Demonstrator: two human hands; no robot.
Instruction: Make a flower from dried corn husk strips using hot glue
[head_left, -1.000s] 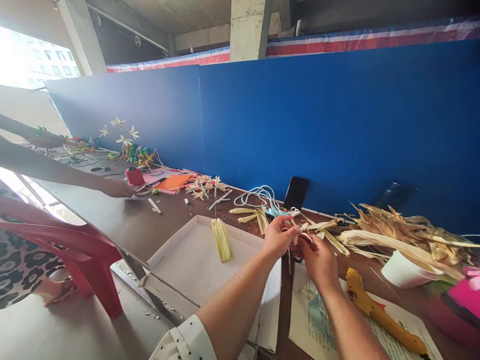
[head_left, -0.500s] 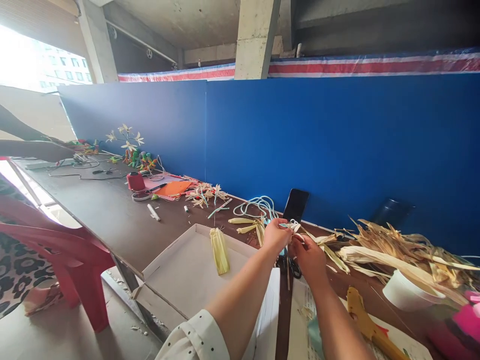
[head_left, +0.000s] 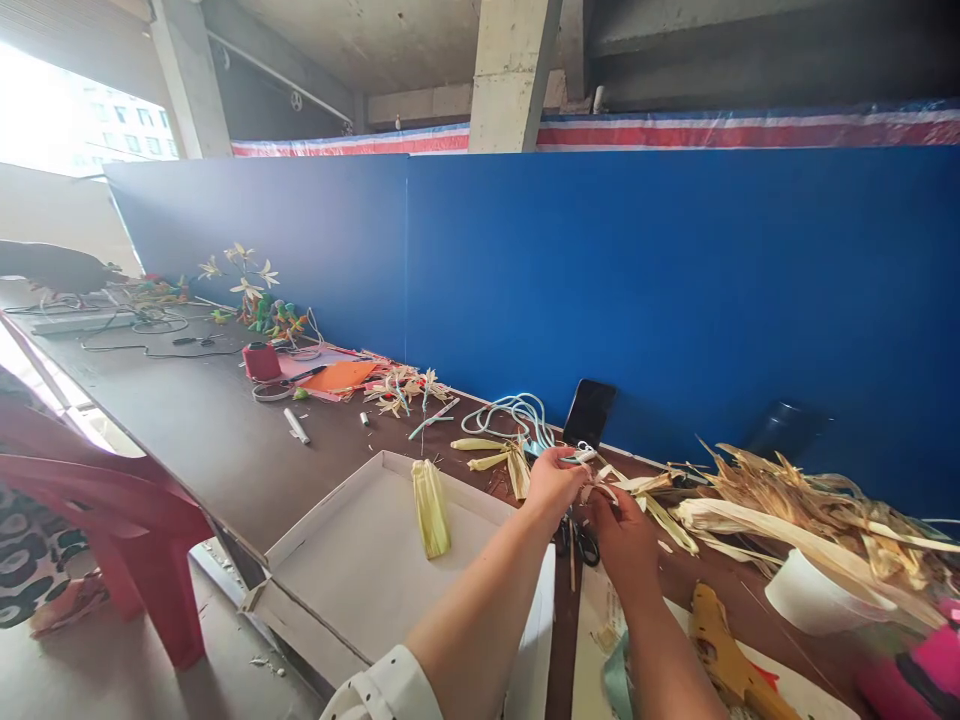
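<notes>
My left hand (head_left: 556, 482) and my right hand (head_left: 624, 525) meet above the table, fingers closed together. Between them is a pale corn husk piece (head_left: 598, 487) with curled strips, small and partly covered by the fingers. A light blue stem-like bit (head_left: 571, 459) shows at my left fingertips. Black-handled scissors (head_left: 587, 545) lie just below the hands. Left of them are more husk pieces (head_left: 517, 468) and a coiled pale blue cord (head_left: 517, 405). Behind the hands, a black phone (head_left: 590, 412) leans on the blue partition.
A white box lid (head_left: 330, 590) with a yellow-green husk (head_left: 431, 510) lies at the left. Dried husks (head_left: 810, 485), a white cup (head_left: 821, 592) and a yellow glue gun (head_left: 724, 650) are at the right. A red chair (head_left: 142, 540) stands beside the table; another person's arm (head_left: 56, 268) reaches in.
My fingers have shifted slightly around the husk piece, and its pale strips show more between the hands. The other person's arm has moved lower at the far left. The view has tilted a little.
</notes>
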